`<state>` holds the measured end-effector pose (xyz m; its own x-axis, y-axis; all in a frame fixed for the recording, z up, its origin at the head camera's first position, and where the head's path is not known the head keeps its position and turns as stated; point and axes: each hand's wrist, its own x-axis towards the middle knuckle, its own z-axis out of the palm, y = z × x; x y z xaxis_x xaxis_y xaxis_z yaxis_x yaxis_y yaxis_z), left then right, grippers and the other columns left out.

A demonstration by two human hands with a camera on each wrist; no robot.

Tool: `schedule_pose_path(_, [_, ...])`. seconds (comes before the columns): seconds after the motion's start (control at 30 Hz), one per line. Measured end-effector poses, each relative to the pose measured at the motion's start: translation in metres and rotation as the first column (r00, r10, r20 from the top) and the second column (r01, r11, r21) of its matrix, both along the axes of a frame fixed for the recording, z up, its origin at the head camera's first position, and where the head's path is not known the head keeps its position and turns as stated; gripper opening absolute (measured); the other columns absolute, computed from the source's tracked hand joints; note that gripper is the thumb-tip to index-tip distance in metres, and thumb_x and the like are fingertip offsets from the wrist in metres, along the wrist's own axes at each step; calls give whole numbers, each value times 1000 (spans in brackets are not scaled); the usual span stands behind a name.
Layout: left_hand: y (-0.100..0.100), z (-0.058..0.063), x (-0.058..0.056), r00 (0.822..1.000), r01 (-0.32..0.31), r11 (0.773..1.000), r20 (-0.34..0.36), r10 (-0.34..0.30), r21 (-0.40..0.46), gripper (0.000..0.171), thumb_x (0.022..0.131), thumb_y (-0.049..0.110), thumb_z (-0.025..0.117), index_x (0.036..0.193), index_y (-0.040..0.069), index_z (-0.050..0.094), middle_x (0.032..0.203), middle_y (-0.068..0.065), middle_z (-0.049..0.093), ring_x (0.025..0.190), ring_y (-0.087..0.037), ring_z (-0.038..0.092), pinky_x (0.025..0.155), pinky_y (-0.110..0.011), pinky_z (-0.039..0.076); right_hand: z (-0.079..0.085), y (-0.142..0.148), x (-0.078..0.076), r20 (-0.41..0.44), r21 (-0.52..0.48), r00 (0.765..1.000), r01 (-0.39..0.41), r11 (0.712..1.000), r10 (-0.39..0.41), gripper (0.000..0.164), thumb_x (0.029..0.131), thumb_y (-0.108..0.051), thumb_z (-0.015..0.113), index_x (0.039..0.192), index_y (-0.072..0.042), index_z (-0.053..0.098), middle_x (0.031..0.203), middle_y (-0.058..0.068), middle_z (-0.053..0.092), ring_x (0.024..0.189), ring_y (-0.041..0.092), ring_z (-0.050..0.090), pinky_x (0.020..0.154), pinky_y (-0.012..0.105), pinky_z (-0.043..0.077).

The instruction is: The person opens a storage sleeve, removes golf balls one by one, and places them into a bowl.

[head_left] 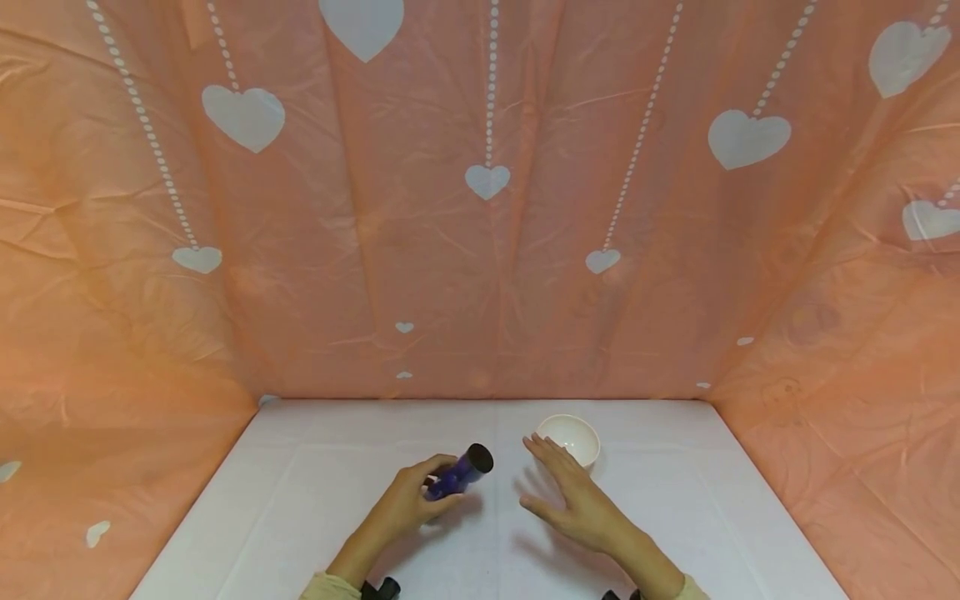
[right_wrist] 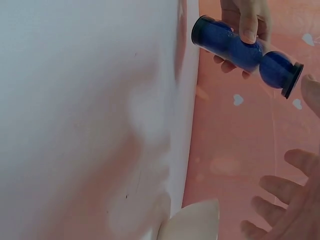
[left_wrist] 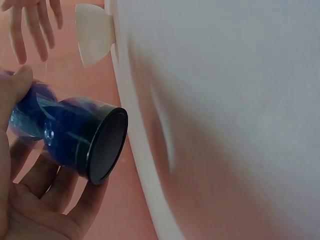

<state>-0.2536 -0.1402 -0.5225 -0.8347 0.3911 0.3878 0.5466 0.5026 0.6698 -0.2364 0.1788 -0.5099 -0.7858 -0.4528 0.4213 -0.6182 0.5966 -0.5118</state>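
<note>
In my left hand (head_left: 411,498) is a clear tube of blue balls (head_left: 454,479) with dark end caps, gripped between thumb and fingers. It is held tilted above the table. The left wrist view shows the tube (left_wrist: 75,131) with one dark cap facing the table side. Blue balls line up inside the tube (right_wrist: 245,52) in the right wrist view. My right hand (head_left: 577,504) holds nothing; its fingers are extended and the thumb stands apart. Behind its fingers sits a small white bowl (head_left: 572,437), partly covered by them in the head view.
A white cloth (head_left: 337,467) covers the table. Orange sheeting with white hearts (head_left: 480,275) stands along the back and both sides. The bowl is near the table's back edge, right of centre.
</note>
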Motion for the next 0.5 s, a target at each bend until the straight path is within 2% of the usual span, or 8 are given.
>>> schedule_pose_path(0.2, [2,1,2,999,35,999,-30,-35,-8,44,91,25,89,128,9,73,119,-8,78,96,-16,72,81,-32,60,3,-3,1,65,-65,998,-4,998,8,77,101,-45,75,167,-29,38,170,1,41,156,34,38,119,64,38])
schedule_pose_path(0.4, [4,0,3,999,37,999,-3,-37,-28,46,90,26,89,130,9,73,125,-10,77,107,-26,74,90,-39,61,5,-9,1,95,-140,995,-9,990,22,72,100,-38,78,163,-23,46,164,-5,50,152,27,44,118,59,41])
schedule_pose_path(0.5, [4,-1,3,999,38,999,18,-38,-35,47,91,28,89,131,11,72,128,-9,76,112,-29,73,95,-42,60,3,-12,-1,65,-184,996,-47,982,60,67,101,-31,79,160,-20,50,159,-2,55,148,28,50,117,55,44])
